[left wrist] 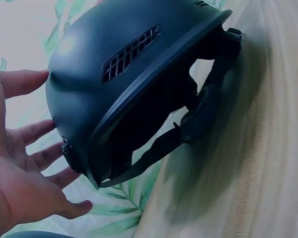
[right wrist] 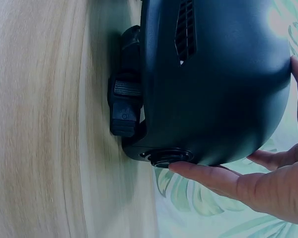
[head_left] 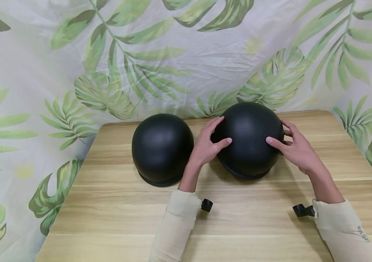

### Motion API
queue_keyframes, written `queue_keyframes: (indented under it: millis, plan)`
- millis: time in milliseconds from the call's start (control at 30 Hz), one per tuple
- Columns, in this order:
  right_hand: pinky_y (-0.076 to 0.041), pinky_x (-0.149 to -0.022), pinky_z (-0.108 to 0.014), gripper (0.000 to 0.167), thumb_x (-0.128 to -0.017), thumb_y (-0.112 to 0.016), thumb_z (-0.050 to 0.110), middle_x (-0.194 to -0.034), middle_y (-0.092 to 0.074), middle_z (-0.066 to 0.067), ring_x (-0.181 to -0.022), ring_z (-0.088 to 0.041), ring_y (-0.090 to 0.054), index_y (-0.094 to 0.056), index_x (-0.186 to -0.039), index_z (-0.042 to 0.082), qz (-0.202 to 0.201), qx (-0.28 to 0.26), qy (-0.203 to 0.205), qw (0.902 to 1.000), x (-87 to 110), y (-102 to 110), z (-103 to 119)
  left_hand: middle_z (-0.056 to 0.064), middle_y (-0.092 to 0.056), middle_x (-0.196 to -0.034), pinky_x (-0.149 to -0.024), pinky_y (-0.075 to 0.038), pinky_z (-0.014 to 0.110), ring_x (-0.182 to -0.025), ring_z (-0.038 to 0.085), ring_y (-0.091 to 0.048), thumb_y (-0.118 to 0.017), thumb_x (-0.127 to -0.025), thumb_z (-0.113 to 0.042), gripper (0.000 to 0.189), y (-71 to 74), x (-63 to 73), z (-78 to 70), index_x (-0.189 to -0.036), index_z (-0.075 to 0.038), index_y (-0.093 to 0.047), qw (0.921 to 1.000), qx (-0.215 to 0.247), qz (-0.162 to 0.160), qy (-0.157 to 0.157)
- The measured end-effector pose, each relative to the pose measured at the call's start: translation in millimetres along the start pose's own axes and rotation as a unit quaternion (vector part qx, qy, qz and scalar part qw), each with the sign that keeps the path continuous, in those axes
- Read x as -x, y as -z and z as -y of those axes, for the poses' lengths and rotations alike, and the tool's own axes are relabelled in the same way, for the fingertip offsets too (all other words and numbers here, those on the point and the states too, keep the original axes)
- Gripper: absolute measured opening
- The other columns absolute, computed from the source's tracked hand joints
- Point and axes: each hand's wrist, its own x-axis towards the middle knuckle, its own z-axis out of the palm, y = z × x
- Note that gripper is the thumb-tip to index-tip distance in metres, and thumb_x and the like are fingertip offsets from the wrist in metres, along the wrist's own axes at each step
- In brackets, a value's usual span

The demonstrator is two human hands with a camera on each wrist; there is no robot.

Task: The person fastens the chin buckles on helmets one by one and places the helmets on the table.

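A black helmet (head_left: 247, 136) is held from both sides near the table's back edge. My left hand (head_left: 205, 145) has its fingers spread along the left side, with the thumb on the front of the shell. On the opposite side, my right hand (head_left: 298, 151) holds the shell between thumb and fingers. In the left wrist view the helmet (left wrist: 84, 74) shows a grilled vent, a side dial and a dark strap (left wrist: 144, 161) hanging below the rim. A fingertip touches the side dial (right wrist: 171, 156) in the right wrist view. Whether the rim touches the table is unclear.
A second black helmet (head_left: 161, 147) stands dome-up on the wooden table (head_left: 123, 225), just left of my left forearm. A leaf-print cloth (head_left: 212, 65) hangs behind the table and down its sides. Small black devices (head_left: 207, 205) project from both cuffs.
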Motion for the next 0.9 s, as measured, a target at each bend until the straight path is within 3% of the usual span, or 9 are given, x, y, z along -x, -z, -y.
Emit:
queue_keyframes:
  millis: [100,200,300,400,433,500,633,733,900]
  plan:
    - [-0.043,-0.116,-0.067,0.106,-0.100,-0.072,0.049,-0.174,-0.019,-0.027,-0.151,-0.060,-0.036,0.001,-0.173,0.025,0.001,-0.005,-0.005,1.0000,0.1,-1,1,0.004,-0.035,-0.173,-0.128,-0.033,0.056,-0.161,0.028,-0.033,-0.076,-0.096,-0.030,0.076,-0.1,-0.8,2.5,-0.164,-0.025,-0.043,1.0000,0.007,0.005,0.001]
    - [-0.042,-0.117,-0.068,0.107,-0.099,-0.073,0.049,-0.174,-0.018,-0.026,-0.152,-0.059,-0.035,0.001,-0.173,0.025,0.002,-0.005,-0.007,1.0000,0.7,-2,1,0.004,-0.034,-0.174,-0.129,-0.030,0.059,-0.163,0.028,-0.030,-0.077,-0.095,-0.030,0.078,0.3,-0.1,3.5,-0.164,-0.026,-0.042,0.9999,0.008,0.009,0.005]
    - [-0.058,-0.105,-0.041,0.106,-0.100,-0.072,0.047,-0.174,-0.017,-0.027,-0.151,-0.059,-0.035,0.001,-0.173,0.023,0.007,-0.004,-0.004,1.0000,0.8,0,-1,0.002,-0.033,-0.174,-0.129,-0.029,0.060,-0.163,0.028,-0.028,-0.078,-0.094,-0.031,0.079,1.0,0.9,2.2,-0.164,-0.028,-0.042,0.9999,0.002,0.012,0.008]
    - [-0.055,-0.090,-0.018,0.103,-0.103,-0.069,0.045,-0.173,-0.016,-0.029,-0.151,-0.059,-0.036,0.002,-0.173,0.021,0.015,-0.002,0.000,0.9999,0.6,3,-2,0.001,-0.033,-0.174,-0.128,-0.030,0.061,-0.164,0.029,-0.027,-0.079,-0.093,-0.032,0.079,1.2,1.2,-0.3,-0.164,-0.030,-0.043,0.9999,-0.002,0.012,0.008]
    - [-0.054,-0.091,-0.018,0.102,-0.104,-0.068,0.044,-0.173,-0.015,-0.029,-0.151,-0.060,-0.036,0.003,-0.173,0.021,0.019,-0.003,0.000,0.9998,0.7,4,-2,0.001,-0.033,-0.174,-0.128,-0.030,0.061,-0.164,0.029,-0.028,-0.080,-0.093,-0.032,0.079,1.1,1.5,-1.2,-0.164,-0.030,-0.043,0.9999,-0.002,0.011,0.008]
    - [-0.055,-0.105,-0.036,0.101,-0.105,-0.066,0.044,-0.174,-0.013,-0.029,-0.153,-0.059,-0.032,0.005,-0.173,0.020,0.024,-0.002,0.001,0.9997,1.1,5,-2,0.001,-0.035,-0.174,-0.128,-0.032,0.060,-0.162,0.029,-0.031,-0.081,-0.092,-0.031,0.078,0.7,2.1,-3.0,-0.162,-0.029,-0.045,0.9999,0.003,0.006,0.007]
    - [-0.036,-0.118,-0.073,0.100,-0.104,-0.066,0.046,-0.177,-0.009,-0.023,-0.158,-0.055,-0.025,0.001,-0.173,0.022,0.019,0.005,0.007,0.9998,2.5,7,-1,0.001,-0.040,-0.171,-0.126,-0.036,0.056,-0.159,0.029,-0.038,-0.083,-0.091,-0.029,0.075,0.5,3.3,-6.1,-0.159,-0.026,-0.051,0.9998,0.018,-0.011,0.006]
    - [-0.040,-0.116,-0.070,0.096,-0.104,-0.067,0.046,-0.178,-0.012,-0.017,-0.159,-0.050,-0.027,-0.005,-0.173,0.023,0.008,0.011,0.023,0.9997,3.6,7,0,0.000,-0.044,-0.168,-0.126,-0.037,0.054,-0.157,0.027,-0.040,-0.085,-0.089,-0.030,0.072,1.2,3.8,-8.3,-0.155,-0.024,-0.057,0.9989,0.033,-0.034,0.001]
    - [-0.050,-0.106,-0.041,0.088,-0.105,-0.067,0.041,-0.176,-0.021,-0.016,-0.156,-0.046,-0.035,-0.014,-0.173,0.023,-0.009,0.019,0.051,0.9985,4.9,9,3,0.002,-0.052,-0.162,-0.128,-0.036,0.051,-0.155,0.024,-0.044,-0.087,-0.089,-0.030,0.065,2.0,2.6,-9.4,-0.148,-0.019,-0.064,0.9956,0.053,-0.075,-0.019]
